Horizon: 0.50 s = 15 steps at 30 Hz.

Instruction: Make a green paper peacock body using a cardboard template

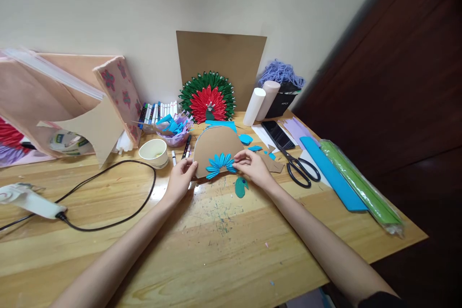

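A rounded piece of brown cardboard (216, 142) is tilted up over the table, its lower left edge pinched in my left hand (183, 178). Blue pleated paper petals (221, 163) fan out along its lower middle. My right hand (252, 167) has thumb and fingertips closed at the rightmost petal, by the cardboard's right edge. Whether it grips the petal or the board under it is hard to tell. Just below that hand lies a green paper bird-head cutout (240, 187) with a dark blue eye spot.
Black-handled scissors (301, 168) and a phone (277, 134) lie to the right, beside blue paper (332, 173) and a green wrapped roll (361, 185). At left are a paper cup (153, 153) and a corded white glue gun (34, 202). Behind stands a red-green peacock (207, 97).
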Tool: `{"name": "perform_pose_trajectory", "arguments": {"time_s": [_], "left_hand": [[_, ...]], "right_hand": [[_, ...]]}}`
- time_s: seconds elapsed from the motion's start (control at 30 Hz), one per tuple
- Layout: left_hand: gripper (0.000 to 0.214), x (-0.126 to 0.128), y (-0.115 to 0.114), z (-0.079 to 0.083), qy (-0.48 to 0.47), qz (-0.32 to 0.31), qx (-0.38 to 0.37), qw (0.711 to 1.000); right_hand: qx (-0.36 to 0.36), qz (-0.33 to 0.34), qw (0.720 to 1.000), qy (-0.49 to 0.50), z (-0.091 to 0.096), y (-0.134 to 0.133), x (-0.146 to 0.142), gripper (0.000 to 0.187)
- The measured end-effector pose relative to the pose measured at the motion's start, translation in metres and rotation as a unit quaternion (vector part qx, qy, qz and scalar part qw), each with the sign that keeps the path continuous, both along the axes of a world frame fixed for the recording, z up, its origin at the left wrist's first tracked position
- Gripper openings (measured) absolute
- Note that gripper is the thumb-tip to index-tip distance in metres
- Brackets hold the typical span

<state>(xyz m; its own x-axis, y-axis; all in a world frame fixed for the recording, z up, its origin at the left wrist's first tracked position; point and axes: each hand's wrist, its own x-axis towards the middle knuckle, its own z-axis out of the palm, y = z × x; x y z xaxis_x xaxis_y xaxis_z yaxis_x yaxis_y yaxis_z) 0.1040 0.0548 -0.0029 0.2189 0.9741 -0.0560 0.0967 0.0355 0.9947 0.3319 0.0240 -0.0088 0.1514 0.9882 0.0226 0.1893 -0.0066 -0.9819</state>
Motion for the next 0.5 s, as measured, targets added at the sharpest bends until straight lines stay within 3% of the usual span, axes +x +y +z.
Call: {"name": "perform_pose_trajectory", "arguments": {"time_s": [0.5], "left_hand": [[0.032, 0.0017, -0.0024, 0.0001, -0.03, 0.031, -0.019, 0.999]], "right_hand": [[0.014, -0.018, 0.999, -0.039, 0.0036, -0.0011, 0.0029, 0.02]]}}
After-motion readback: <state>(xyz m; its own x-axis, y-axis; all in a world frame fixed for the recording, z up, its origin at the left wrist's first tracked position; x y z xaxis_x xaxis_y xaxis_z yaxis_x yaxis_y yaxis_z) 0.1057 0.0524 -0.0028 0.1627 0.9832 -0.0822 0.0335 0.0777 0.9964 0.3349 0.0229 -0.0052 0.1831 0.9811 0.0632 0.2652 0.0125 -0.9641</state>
